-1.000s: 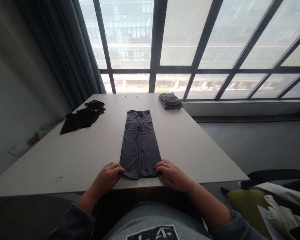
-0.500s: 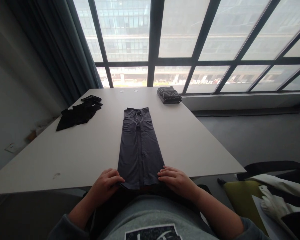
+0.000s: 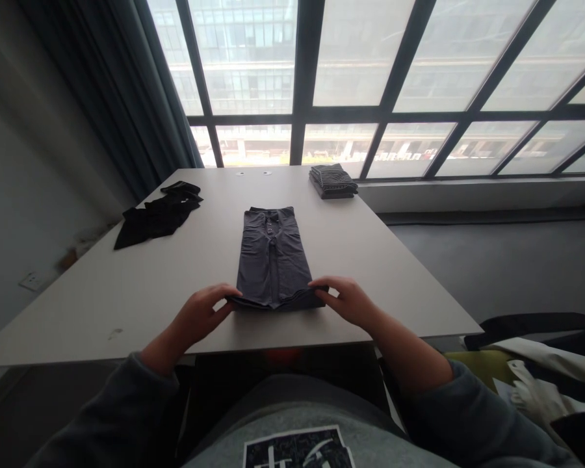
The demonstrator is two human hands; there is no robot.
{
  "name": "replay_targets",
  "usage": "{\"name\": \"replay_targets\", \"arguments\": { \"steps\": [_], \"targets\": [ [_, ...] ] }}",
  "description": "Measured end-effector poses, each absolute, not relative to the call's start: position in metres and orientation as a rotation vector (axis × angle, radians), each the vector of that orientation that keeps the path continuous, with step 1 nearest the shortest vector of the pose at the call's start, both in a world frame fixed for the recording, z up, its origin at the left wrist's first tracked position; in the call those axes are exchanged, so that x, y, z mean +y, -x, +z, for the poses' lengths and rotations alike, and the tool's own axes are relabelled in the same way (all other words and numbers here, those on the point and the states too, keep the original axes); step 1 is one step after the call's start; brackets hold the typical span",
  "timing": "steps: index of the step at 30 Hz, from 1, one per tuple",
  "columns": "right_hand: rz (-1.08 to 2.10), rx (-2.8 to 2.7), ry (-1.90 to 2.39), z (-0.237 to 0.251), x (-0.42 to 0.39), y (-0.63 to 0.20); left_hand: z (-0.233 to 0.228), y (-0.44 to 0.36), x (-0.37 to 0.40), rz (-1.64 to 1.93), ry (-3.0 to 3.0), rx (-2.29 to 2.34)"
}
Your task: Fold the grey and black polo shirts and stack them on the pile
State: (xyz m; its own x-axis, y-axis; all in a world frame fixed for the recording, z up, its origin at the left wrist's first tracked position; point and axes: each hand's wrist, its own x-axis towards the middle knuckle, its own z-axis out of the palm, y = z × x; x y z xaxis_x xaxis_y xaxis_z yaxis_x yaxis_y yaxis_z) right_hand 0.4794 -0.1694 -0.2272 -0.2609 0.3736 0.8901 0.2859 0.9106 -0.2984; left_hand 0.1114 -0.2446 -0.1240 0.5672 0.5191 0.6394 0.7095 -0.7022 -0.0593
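Note:
A pair of dark grey trousers (image 3: 273, 253) lies front side up on the white table, its waistband and small fly buttons toward the window. The lower leg ends are lifted and folded back toward the waist. My left hand (image 3: 203, 307) pinches the left corner of the hem between thumb and fingers. At the right corner, my right hand (image 3: 347, 298) grips the hem the same way. Between the two hands the raised edge sags slightly.
The white table (image 3: 175, 279) reaches to the window. A folded stack of striped and dark clothes (image 3: 333, 181) sits at its far right, a crumpled black garment (image 3: 158, 216) at the far left. Clothes lie over a green chair (image 3: 468, 354) at lower right.
Both hands have lifted the trouser hems from the table's near edge and carried them away from me toward the waistband. The trousers now look shorter.

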Motion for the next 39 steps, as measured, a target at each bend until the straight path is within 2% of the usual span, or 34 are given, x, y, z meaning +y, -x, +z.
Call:
{"name": "replay_targets", "arguments": {
  "steps": [7,14,24,31,39],
  "targets": [
    [0.174,-1.862,0.573,-0.182,-0.092,-0.479,-0.077,-0.112,-0.174,-0.95,2.382,-1.216],
    [0.044,-1.902,0.708,-0.193,-0.032,-0.466,-0.089,-0.098,-0.104,-0.892,2.359,-1.374],
    [-0.137,-1.802,0.752,-0.201,-0.021,-0.46,-0.098,-0.09,-0.092,-0.826,2.309,-1.435],
    [-0.12,-1.811,0.858,-0.198,-0.028,-0.462,-0.098,-0.093,-0.093,-0.814,2.292,-1.461],
    [-0.194,-1.798,0.848,-0.203,-0.016,-0.462,-0.097,-0.087,-0.076,-0.734,2.221,-1.292]
  ]
}}
